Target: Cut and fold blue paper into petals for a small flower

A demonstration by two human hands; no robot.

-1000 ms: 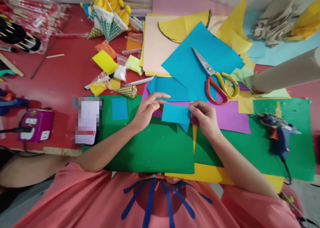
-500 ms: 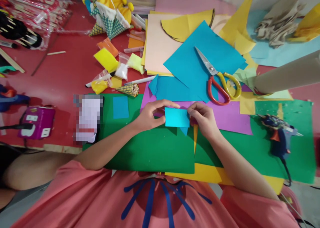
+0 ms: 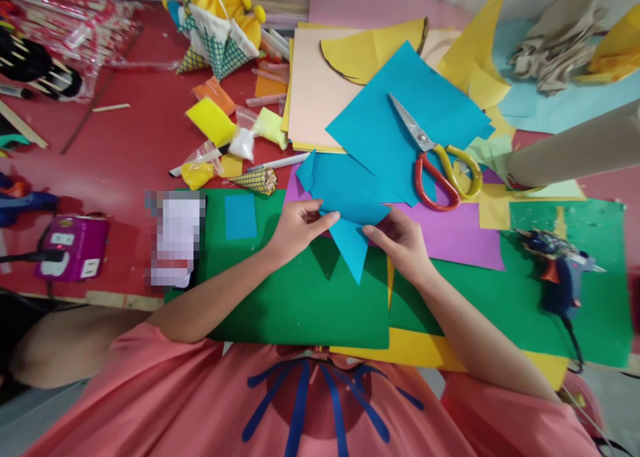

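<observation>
A folded piece of blue paper point(image 3: 353, 238) is held just over the green sheet point(image 3: 295, 310), with one pointed part hanging down towards me. My left hand point(image 3: 301, 229) pinches its left edge, thumb on top. At the right edge, my right hand point(image 3: 404, 242) grips it between thumb and fingers; some of those fingers are hidden behind the paper. Beyond my hands lies more blue paper point(image 3: 340, 177) on a purple sheet point(image 3: 465, 233). Scissors point(image 3: 424, 142) with one red and one yellow handle rest on the blue sheets. A small blue square point(image 3: 241, 215) lies left of my left hand.
A phone point(image 3: 177, 240) lies at the left, near a purple power socket box point(image 3: 75, 247). Towards the right are a blue glue gun point(image 3: 565, 283) and a pale tube point(image 3: 575, 143). Clay packets point(image 3: 213, 120) and a small patterned cone point(image 3: 257, 180) lie at the back left.
The blue paper has turned in my hands: a flat rectangle faced me before, and now a pointed part hangs down. Both hands keep hold, and the scissors have not moved.
</observation>
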